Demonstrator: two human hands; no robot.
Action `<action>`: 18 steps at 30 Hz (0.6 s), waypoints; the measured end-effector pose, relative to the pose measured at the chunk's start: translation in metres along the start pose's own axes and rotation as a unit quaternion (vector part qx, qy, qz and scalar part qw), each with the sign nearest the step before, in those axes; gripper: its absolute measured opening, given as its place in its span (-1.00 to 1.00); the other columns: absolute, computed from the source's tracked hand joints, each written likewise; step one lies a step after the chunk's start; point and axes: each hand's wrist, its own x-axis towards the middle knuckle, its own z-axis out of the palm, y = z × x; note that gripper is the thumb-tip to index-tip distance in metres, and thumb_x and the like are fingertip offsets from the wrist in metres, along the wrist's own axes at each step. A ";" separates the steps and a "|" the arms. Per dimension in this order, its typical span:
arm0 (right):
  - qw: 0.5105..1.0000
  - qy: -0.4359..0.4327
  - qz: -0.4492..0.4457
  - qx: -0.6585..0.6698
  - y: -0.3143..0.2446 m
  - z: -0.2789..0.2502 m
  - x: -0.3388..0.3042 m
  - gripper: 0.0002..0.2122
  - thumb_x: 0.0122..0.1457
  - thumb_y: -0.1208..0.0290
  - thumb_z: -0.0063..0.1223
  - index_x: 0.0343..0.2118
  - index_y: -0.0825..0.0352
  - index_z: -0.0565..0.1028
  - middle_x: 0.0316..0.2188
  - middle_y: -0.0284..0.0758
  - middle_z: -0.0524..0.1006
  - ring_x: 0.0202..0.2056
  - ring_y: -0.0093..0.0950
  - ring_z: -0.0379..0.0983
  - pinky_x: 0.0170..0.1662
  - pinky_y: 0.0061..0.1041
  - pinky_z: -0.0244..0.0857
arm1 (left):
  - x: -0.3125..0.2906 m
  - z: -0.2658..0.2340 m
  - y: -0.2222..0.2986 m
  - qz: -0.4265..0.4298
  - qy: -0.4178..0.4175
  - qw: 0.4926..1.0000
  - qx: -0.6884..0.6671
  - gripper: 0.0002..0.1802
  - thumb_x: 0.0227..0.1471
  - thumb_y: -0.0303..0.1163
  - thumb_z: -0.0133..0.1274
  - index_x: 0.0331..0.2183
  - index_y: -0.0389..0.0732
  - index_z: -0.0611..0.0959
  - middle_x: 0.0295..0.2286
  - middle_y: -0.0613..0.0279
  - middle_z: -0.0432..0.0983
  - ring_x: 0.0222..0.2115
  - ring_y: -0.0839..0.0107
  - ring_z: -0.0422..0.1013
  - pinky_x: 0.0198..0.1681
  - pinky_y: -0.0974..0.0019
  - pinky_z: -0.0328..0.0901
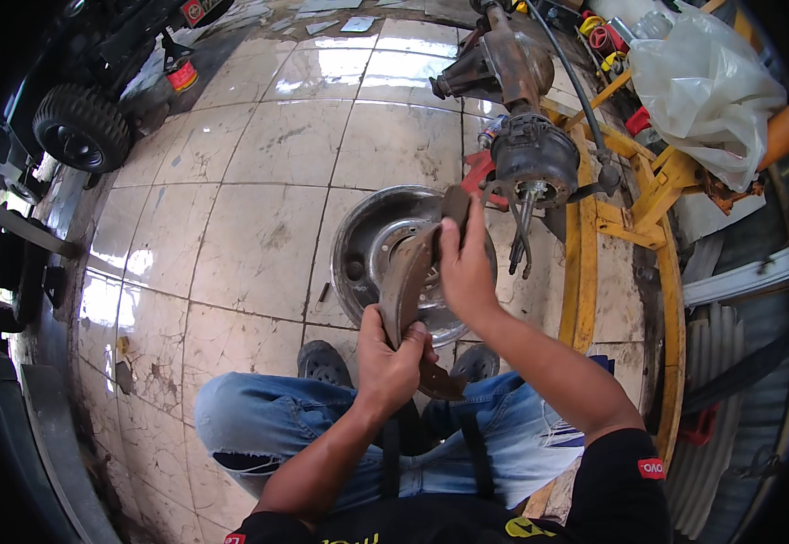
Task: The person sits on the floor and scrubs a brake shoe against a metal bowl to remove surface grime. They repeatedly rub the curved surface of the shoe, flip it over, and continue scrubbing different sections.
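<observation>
My left hand (392, 359) is closed round a curved brown brake shoe (404, 276), held tilted above a steel wheel rim (351, 238) that lies on the tiled floor. The shoe's lower end (442, 386) sticks out below my left fingers. Against the shoe's upper end, my right hand (467, 272) is closed with thumb and fingers on a flat dark brown piece (455, 205); its exact kind is unclear. Part of the rim's middle is hidden behind my hands and the shoe.
A rusty axle (526, 68) with a round brake drum (532, 156) rests on a red stand (479, 170), beside a yellow metal frame (580, 263). A clear plastic bag (707, 91) hangs at the right. At the far left are a vehicle tyre (82, 128) and a dark bottle (178, 65).
</observation>
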 end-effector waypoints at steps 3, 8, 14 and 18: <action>1.000 -0.008 0.002 0.000 0.005 0.009 -0.017 -0.40 0.39 0.22 -0.20 0.30 0.52 -0.07 0.19 0.15 0.23 0.21 -0.09 0.23 0.23 -0.32 0.10 | 0.003 -0.004 0.005 0.000 0.018 1.000 0.019 -0.82 0.18 -0.56 -0.06 -0.18 -0.26 0.32 -0.49 0.18 0.43 -0.56 0.44 0.44 -0.44 0.34 0.40; 0.999 0.006 0.025 0.032 0.001 0.003 -0.004 -0.40 0.38 0.20 -0.19 0.30 0.49 -0.04 0.11 0.11 0.30 0.14 -0.13 0.29 0.18 -0.31 0.16 | -0.003 0.002 0.004 -0.013 0.008 1.000 0.000 -0.83 0.17 -0.57 -0.07 -0.19 -0.26 0.33 -0.48 0.16 0.44 -0.56 0.44 0.44 -0.44 0.34 0.40; 0.989 -0.027 0.101 0.102 -0.015 0.000 0.004 -0.41 0.38 0.23 -0.17 0.29 0.50 -0.06 0.17 0.12 0.24 0.22 -0.08 0.22 0.24 -0.31 0.09 | -0.003 -0.003 0.005 -0.017 0.003 1.000 0.006 -0.83 0.17 -0.57 -0.07 -0.20 -0.28 0.32 -0.47 0.17 0.43 -0.56 0.44 0.44 -0.42 0.33 0.42; 1.000 -0.006 -0.018 -0.019 0.000 0.013 -0.020 -0.42 0.37 0.25 -0.19 0.28 0.50 -0.04 0.16 0.13 0.25 0.18 -0.08 0.26 0.23 -0.30 0.11 | 0.002 -0.002 0.004 -0.018 0.017 1.000 -0.005 -0.82 0.17 -0.56 -0.06 -0.18 -0.28 0.33 -0.47 0.16 0.43 -0.56 0.42 0.44 -0.41 0.31 0.43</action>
